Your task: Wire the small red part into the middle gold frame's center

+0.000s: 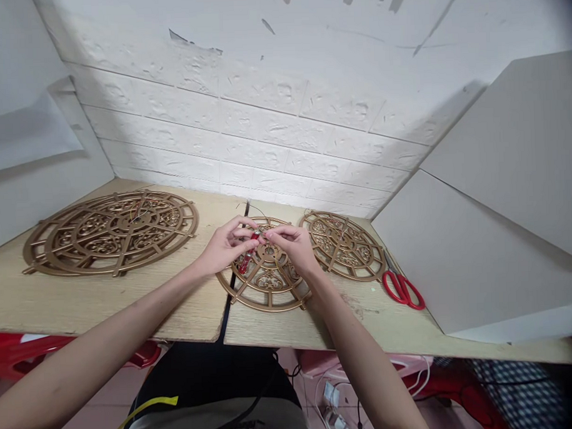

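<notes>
My left hand [229, 244] is closed around a red-handled tool [244, 264] with a small metal part near the fingertips; its exact kind is unclear. Beside it, my right hand [291, 242] pinches a thin wire [259, 210], whose dark end curves up and away behind the fingers. The fingertips of both hands nearly meet. Beneath them lies a round gold openwork medallion [270, 299], its centre partly covered by my hands. A yellow wire shows near its middle.
More gold medallions lie stacked at the left [116, 267], and another medallion [358, 271] is at the right. Red-handled scissors [403, 290] rest beside a white panel [503, 251]. The white brick-patterned wall [264, 140] closes off the back. A dark gap [226, 310] splits the tabletop.
</notes>
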Demonstrator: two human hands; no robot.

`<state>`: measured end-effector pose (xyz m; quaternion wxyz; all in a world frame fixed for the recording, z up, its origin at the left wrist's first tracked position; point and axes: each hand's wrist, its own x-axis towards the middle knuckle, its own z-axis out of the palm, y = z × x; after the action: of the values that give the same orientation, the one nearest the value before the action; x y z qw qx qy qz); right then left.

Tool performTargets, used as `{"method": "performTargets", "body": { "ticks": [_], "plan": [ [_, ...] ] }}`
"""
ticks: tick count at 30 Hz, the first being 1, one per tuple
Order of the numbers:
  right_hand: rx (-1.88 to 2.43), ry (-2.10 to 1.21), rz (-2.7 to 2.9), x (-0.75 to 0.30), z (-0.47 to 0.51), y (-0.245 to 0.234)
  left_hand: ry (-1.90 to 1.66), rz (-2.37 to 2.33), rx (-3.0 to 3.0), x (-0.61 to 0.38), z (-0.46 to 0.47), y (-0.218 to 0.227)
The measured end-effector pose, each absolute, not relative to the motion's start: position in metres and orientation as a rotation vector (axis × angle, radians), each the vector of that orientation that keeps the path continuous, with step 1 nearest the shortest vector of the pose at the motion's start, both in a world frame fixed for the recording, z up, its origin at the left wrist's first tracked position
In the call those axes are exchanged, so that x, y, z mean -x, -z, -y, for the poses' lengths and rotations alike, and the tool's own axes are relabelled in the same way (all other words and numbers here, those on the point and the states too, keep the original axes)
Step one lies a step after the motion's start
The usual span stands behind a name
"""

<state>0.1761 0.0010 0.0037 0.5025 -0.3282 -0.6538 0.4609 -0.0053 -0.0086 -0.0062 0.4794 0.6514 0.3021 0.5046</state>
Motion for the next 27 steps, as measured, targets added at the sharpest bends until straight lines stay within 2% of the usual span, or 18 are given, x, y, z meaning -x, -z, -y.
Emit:
{"method": "performTargets", "body": {
  "ticks": [14,22,27],
  "plan": [
    [0.778,-1.134,1.604,-0.1754,-0.0004,-0.004,-1.254,-0.749,-1.583,0.0058,0.0092,0.0032],
    [0.745,-0.833,1.689,-0.1746,0.0004,-0.0048,-1.258,-0.731,-1.436,0.0043,0.0098,0.003],
    [0.679,-0.898,1.627,-0.1759,0.0043,-0.0081,-1.295,-0.737,-1.166,0.0079,0.0047,0.0]
  ]
}}
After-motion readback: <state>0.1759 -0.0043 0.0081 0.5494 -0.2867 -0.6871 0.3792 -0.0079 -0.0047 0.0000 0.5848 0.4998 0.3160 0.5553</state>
